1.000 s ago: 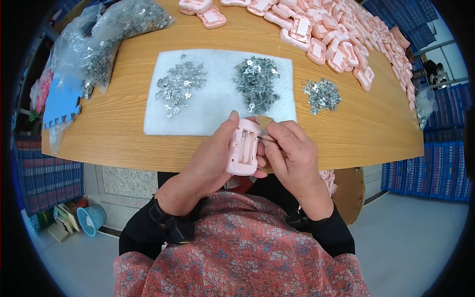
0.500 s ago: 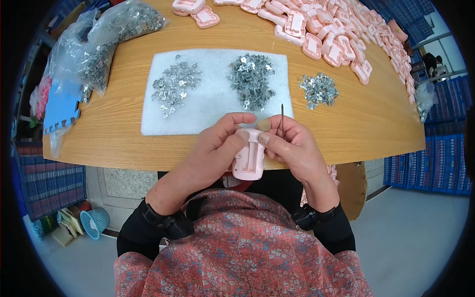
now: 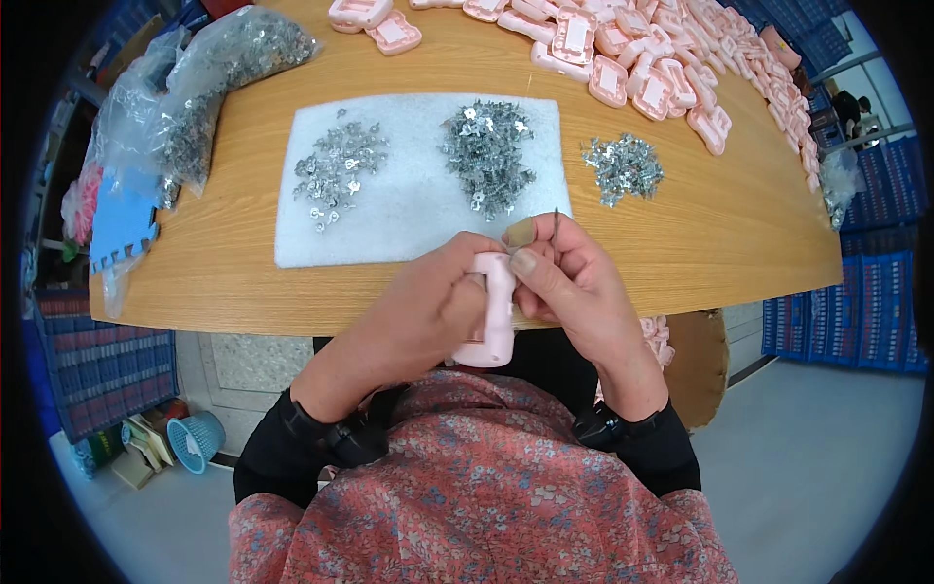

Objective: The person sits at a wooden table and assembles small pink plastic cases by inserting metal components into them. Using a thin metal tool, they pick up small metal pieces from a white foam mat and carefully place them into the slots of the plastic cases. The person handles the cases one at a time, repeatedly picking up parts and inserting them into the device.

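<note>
Spanning most of the view, a curved wooden table (image 3: 681, 234) carries everything else. On its middle lies a white foam pad (image 3: 409, 209) bearing two heaps of small metal parts: a sparse heap (image 3: 336, 170) to the left and a denser heap (image 3: 486, 156) to the right. A third small heap (image 3: 623, 167) sits on the bare wood just beside the pad's right edge. Along the far right rim runs a long spread of pink plastic casings (image 3: 662, 73), and at the far left lie clear bags of metal parts (image 3: 209, 83) with a blue foam piece (image 3: 122, 219) near them.

At the near edge of the table, the left hand (image 3: 418, 311) wraps around a pink plastic casing (image 3: 491, 311), fingers curled over its left side and holding it upright, just off the table edge and above the lap. The right hand (image 3: 574, 287) touches the casing's upper right side, thumb and forefinger pressed together, pinching a thin metal pin (image 3: 556, 224) that stands upward above the fingertips. A dark watch (image 3: 603, 428) sits on the right wrist.
</note>
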A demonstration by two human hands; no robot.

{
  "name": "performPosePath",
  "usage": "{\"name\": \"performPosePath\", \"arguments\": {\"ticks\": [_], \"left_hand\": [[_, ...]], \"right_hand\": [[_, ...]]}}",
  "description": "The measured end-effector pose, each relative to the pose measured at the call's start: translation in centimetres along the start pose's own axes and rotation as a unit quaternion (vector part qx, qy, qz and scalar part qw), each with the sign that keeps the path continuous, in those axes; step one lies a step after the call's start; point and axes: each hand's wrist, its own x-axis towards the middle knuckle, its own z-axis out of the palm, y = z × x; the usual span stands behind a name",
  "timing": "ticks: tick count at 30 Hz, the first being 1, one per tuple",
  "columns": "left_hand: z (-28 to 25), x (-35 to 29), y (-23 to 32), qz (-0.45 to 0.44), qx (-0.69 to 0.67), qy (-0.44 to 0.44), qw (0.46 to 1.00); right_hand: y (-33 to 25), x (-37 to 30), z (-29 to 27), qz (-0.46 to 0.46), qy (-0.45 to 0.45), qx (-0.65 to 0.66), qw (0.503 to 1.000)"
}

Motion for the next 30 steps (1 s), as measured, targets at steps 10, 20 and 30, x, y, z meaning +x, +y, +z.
{"name": "performPosePath", "arguments": {"ticks": [10, 20, 30], "left_hand": [[-1.2, 0.2, -1.3, -0.109, -0.524, -0.111, 0.837], [-1.0, 0.3, -1.2, -0.127, -0.534, -0.131, 0.825], [-1.1, 0.2, -1.2, -0.148, -0.556, -0.129, 0.807]], "right_hand": [[0.9, 0.8, 0.8, -0.114, -0.003, -0.11, 0.987], [0.7, 1.0, 0.8, -0.084, -0.003, -0.107, 0.991], [0.0, 1.1, 0.7, -0.019, -0.009, -0.064, 0.998]]}}
